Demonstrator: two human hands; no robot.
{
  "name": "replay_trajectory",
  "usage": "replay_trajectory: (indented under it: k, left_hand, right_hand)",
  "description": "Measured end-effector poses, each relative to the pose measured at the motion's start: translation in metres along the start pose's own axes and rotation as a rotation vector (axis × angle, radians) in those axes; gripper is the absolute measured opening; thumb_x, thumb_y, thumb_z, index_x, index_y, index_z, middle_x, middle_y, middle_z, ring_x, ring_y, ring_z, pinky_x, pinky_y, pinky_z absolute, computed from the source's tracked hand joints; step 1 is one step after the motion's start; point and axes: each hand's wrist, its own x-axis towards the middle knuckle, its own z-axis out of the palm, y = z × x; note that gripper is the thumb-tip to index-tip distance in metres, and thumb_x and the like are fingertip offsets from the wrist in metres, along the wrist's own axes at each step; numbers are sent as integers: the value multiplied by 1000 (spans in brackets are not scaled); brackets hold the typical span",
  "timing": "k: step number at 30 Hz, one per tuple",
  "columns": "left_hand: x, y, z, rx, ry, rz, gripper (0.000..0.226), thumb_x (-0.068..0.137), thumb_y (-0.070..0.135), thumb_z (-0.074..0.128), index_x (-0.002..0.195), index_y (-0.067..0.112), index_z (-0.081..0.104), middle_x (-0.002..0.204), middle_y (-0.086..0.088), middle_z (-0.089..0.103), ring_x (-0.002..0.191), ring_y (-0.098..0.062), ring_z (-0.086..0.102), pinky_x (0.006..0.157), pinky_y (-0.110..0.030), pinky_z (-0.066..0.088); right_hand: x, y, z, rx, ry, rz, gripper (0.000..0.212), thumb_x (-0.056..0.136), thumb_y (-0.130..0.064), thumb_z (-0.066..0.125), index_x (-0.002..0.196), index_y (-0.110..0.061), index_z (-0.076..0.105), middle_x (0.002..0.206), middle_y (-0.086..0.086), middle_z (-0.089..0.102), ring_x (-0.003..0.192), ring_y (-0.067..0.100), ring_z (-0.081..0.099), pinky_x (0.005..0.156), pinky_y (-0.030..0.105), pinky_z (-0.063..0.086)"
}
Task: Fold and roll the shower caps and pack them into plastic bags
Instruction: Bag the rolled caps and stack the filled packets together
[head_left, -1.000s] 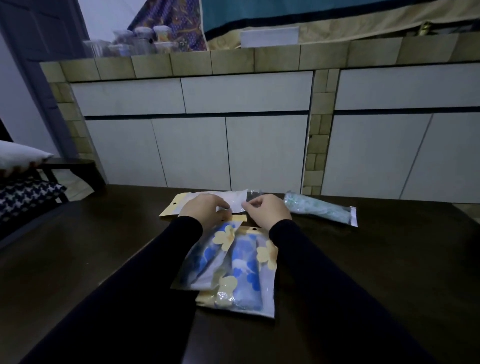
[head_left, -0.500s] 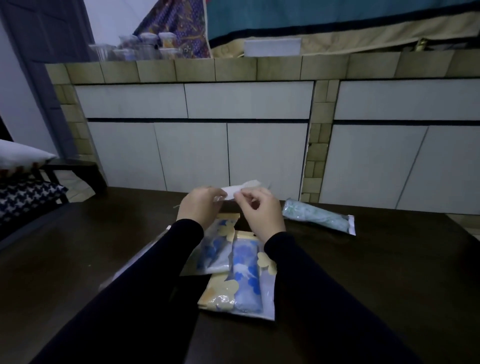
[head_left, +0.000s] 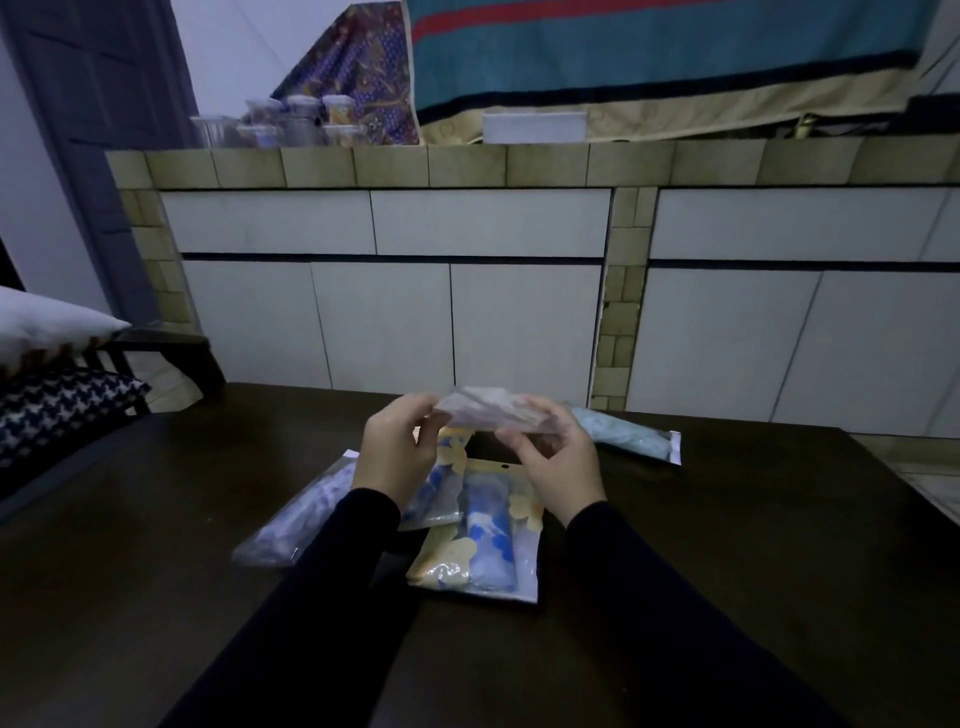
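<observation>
"Where is there room on the dark wooden table (head_left: 779, 545)?"

"The right side and the left side are bare wood. A hand can slide there."

"What is in the way?"

"Three see-through plastic packs with rolled blue caps lie in the middle: a yellow-flowered one (head_left: 480, 545), one beside it (head_left: 434, 496), one further left (head_left: 296, 519). A pale green pack (head_left: 628, 434) lies near the far edge. Behind it stands the white tiled counter wall (head_left: 467, 312)."

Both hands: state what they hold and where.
A clear plastic bag, raised above the table: left hand pinches its left end, right hand its right end.
</observation>
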Motion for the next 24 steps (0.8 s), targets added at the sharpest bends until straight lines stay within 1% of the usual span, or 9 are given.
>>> replay_trajectory:
  k: [2, 4, 6, 8, 11, 15, 18, 21, 24]
  left_hand:
    - [-7, 0, -1, -90, -66, -16, 17, 77, 2, 64, 92, 5, 69, 86, 1, 66, 80, 3, 49, 78, 1, 35]
    - [-18, 0, -1, -160, -174, -91, 31, 77, 8, 64, 106, 17, 66, 102, 11, 63, 95, 2, 53, 85, 0, 34]
    - [-29, 0, 0, -158, -259, -217, 34, 80, 14, 68, 111, 27, 61, 104, 15, 60, 100, -2, 55, 86, -3, 34]
    - [-37, -1, 0, -119, -325, -279, 38, 80, 16, 69, 116, 26, 61, 106, 15, 59, 103, -5, 55, 86, -8, 35]
    - [-43, 2, -6, -144, -356, -289, 47, 80, 14, 69, 123, 25, 57, 113, 13, 58, 107, -5, 54, 86, -6, 36]
    - [-53, 1, -21, -294, -435, -327, 55, 75, 17, 71, 120, 41, 50, 117, 11, 59, 106, -10, 59, 85, -21, 50]
    - [-57, 1, -33, -282, -439, -274, 60, 73, 22, 73, 122, 45, 47, 124, 12, 55, 113, -3, 53, 92, -25, 48]
    - [-55, 6, -38, -204, -324, -128, 62, 74, 17, 80, 125, 34, 50, 131, 9, 49, 120, 9, 43, 96, -12, 39]
    - [-55, 15, -40, -184, -240, 23, 40, 73, 32, 73, 111, 27, 63, 120, 7, 58, 112, 6, 51, 92, -12, 42]
  right_hand:
    - [-8, -2, -5, -41, 16, -19, 35, 81, -13, 74, 92, -43, 59, 100, -22, 60, 94, -15, 55, 80, 10, 46]
    - [-15, -2, -12, -40, 25, 1, 33, 80, -15, 74, 92, -44, 62, 100, -23, 63, 98, -6, 59, 83, 19, 50]
    - [-20, -1, -17, -74, 1, -15, 32, 80, -17, 75, 92, -44, 63, 102, -23, 63, 99, -4, 59, 83, 19, 50]
    - [-26, -3, -19, -145, -45, -65, 28, 82, -18, 74, 94, -41, 64, 104, -23, 62, 102, -7, 56, 82, 13, 47]
    - [-33, -6, -18, -183, -72, -114, 24, 82, -19, 73, 97, -36, 66, 106, -20, 61, 103, -9, 54, 80, 7, 44]
    - [-37, -10, -18, -198, -72, -124, 27, 81, -23, 74, 95, -43, 63, 107, -20, 61, 102, -8, 55, 79, 8, 45]
    - [-39, -11, -19, -243, -83, -160, 26, 81, -23, 74, 94, -41, 63, 107, -20, 60, 102, -9, 53, 78, 6, 43]
    - [-42, -10, -21, -273, -115, -196, 19, 80, -18, 75, 94, -30, 70, 104, -21, 58, 102, -11, 52, 78, 6, 43]
    - [-45, -9, -22, -328, -124, -203, 16, 79, -19, 77, 93, -24, 72, 103, -24, 56, 102, -12, 52, 78, 5, 42]
